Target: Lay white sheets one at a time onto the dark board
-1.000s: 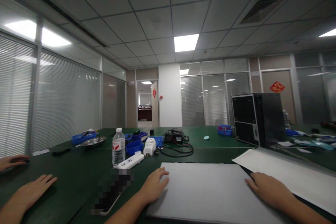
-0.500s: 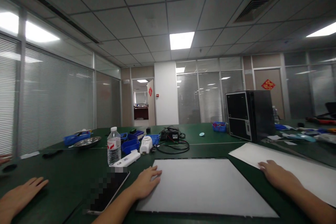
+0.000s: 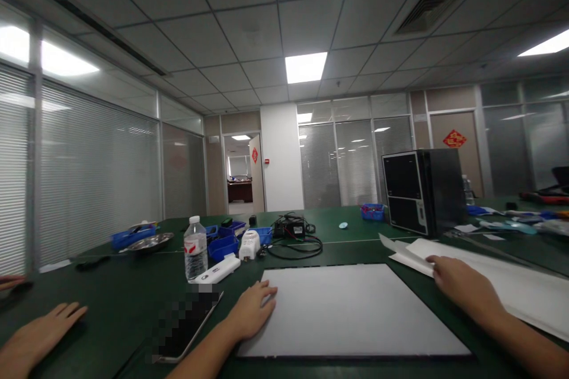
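My left hand [image 3: 254, 311] lies flat on the left edge of a white rectangular panel [image 3: 355, 314] with a thin dark border. Its fingers are stretched out and grip nothing. To the right, my right hand [image 3: 464, 287] pinches the near left part of a white sheet [image 3: 511, 284]. A loose flap of the sheet curls up beside my fingertips, while the rest lies on the table. Left of my left forearm is a dark flat device [image 3: 189, 325] with a pale edge, partly blurred out by blocks.
Another person's hand [image 3: 51, 328] rests on the green table [image 3: 115, 296] at left. Behind the panel stand a water bottle [image 3: 195, 251], a white power strip [image 3: 217, 270], blue bins [image 3: 223, 247] and black cables [image 3: 296, 228]. A black computer case [image 3: 424, 189] stands back right.
My right hand has moved slightly left and up, and the left end of the white sheet has lifted and curled. My left hand stays on the panel's edge.
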